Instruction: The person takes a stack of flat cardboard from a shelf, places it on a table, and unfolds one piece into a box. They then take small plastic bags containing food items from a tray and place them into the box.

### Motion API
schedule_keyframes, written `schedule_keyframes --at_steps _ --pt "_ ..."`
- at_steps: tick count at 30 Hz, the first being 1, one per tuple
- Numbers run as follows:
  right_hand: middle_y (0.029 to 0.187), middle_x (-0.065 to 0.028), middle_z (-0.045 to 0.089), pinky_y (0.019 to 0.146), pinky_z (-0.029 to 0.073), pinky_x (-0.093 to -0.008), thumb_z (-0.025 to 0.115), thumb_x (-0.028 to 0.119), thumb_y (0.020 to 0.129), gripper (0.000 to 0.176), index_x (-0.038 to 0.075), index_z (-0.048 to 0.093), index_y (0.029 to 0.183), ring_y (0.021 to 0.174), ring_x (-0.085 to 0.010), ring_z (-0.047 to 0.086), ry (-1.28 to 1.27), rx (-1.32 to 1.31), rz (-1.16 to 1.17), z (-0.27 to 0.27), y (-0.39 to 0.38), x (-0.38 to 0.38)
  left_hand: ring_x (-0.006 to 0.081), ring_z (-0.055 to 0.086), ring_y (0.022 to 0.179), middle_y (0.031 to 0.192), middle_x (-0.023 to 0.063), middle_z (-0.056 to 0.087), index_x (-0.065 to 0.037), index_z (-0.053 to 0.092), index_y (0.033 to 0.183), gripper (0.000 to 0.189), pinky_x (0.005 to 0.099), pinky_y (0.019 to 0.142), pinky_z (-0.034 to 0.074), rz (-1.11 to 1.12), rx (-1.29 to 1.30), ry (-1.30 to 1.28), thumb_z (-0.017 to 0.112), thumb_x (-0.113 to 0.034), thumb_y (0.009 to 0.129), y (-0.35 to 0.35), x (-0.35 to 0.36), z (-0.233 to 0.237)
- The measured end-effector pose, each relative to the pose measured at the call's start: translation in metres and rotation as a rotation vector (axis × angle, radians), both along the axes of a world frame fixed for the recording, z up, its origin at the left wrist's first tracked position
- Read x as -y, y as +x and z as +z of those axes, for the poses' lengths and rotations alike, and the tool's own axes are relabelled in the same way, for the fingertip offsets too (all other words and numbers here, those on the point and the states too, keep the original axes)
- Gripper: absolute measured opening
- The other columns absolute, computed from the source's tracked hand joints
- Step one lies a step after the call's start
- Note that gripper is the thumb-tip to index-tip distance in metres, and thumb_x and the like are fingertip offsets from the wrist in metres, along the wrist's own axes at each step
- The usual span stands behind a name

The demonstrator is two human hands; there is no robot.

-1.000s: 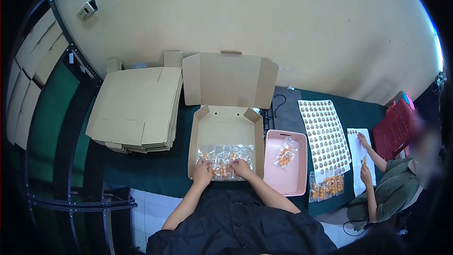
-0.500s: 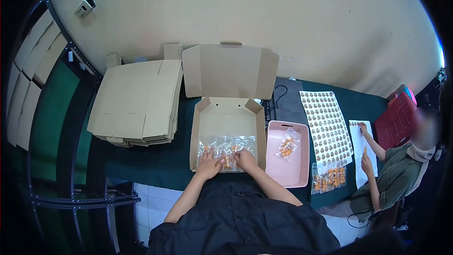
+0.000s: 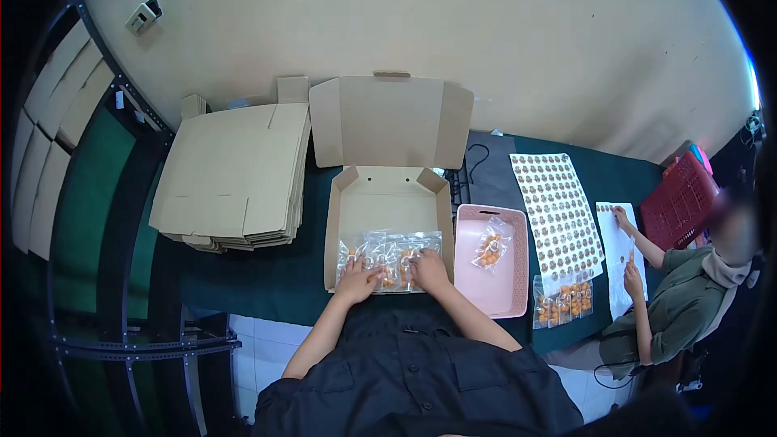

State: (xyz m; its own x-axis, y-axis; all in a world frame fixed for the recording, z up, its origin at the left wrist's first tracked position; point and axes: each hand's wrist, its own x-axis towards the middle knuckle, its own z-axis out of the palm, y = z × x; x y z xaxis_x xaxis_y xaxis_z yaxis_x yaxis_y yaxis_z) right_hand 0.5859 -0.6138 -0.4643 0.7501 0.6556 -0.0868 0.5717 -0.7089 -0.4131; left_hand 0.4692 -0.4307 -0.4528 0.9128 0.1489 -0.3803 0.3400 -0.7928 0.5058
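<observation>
An open cardboard box (image 3: 380,194) stands in front of me with its lid raised toward the wall. Along its near side lies a row of clear bags (image 3: 390,252) with orange pieces in them. My left hand (image 3: 357,281) rests on the bags at the left, fingers spread. My right hand (image 3: 429,269) lies on the bags at the right end of the row, its fingers apart. Beside the box, a pink basket (image 3: 494,295) holds one more bag (image 3: 490,249) of orange pieces.
Flattened boxes (image 3: 227,170) are stacked at left. Rightward lie a sticker sheet (image 3: 558,210), several filled bags (image 3: 562,303) and a dark red basket (image 3: 678,202). A co-worker (image 3: 680,316) has both hands at a white sheet (image 3: 617,275). A metal rack (image 3: 146,343) stands far left.
My right hand has shifted slightly right and up over the bags, and its fingers have spread. The bags beneath have moved a little. My left hand stays nearly in place.
</observation>
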Motion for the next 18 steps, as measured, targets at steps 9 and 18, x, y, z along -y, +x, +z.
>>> schedule_keyframes --at_steps 9,18 --pt "0.09 -0.0161 0.061 0.073 0.046 -0.0324 0.055 0.022 0.082 0.036 0.005 0.054 0.113 0.079 -0.0244 0.059 0.356 -0.528 -0.03 -0.016 -0.008 -0.033 0.0412 0.015 0.128 0.14 0.0246 0.008 -0.016 0.025 0.136 0.067 0.0485 0.102 0.019 0.23 0.158 -0.004 0.052 -0.037 0.078 -0.002 0.003 -0.004" --pt "0.082 -0.0132 0.065 0.069 0.047 -0.0279 0.057 0.023 0.081 0.03 0.001 0.061 0.101 0.075 -0.0174 0.062 0.371 -0.659 -0.035 -0.028 -0.004 -0.026 0.041 0.018 0.127 0.14 0.025 0.01 -0.011 0.025 0.135 0.068 0.0464 0.101 0.026 0.201 -0.029 0.009 0.052 -0.035 0.078 0.003 0.0 -0.006"
